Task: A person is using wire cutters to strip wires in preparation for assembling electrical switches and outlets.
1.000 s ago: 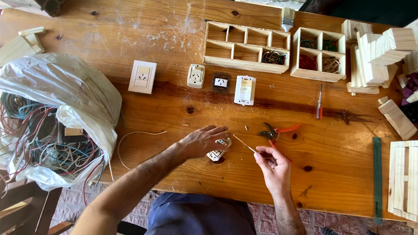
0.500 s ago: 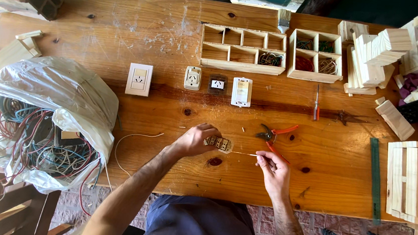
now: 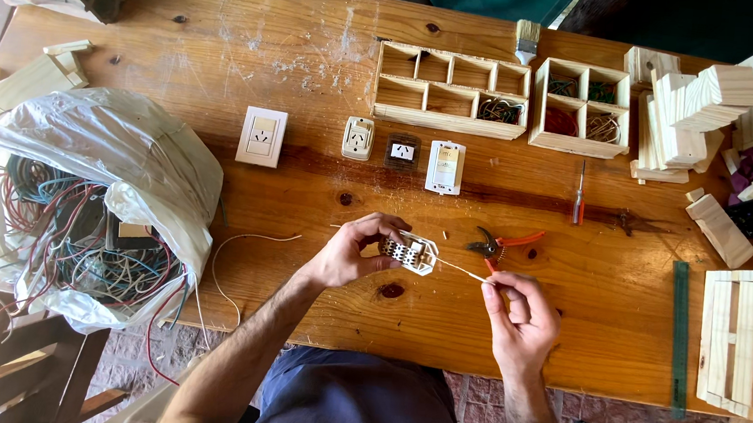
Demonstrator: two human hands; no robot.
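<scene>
From my head camera: my left hand fingers clamp the small white plastic socket module above the wooden table; my right hand pinches the thin white wire leading into it. Whether the wire is fully seated, I judge not; the terminals are too small to tell.

The left hand holds a small white socket module above the wooden table; the right hand pinches a thin white wire running to the module; orange-handled pliers lie just behind; a plastic bag of tangled cables sits at the left; a red screwdriver lies farther back.
</scene>
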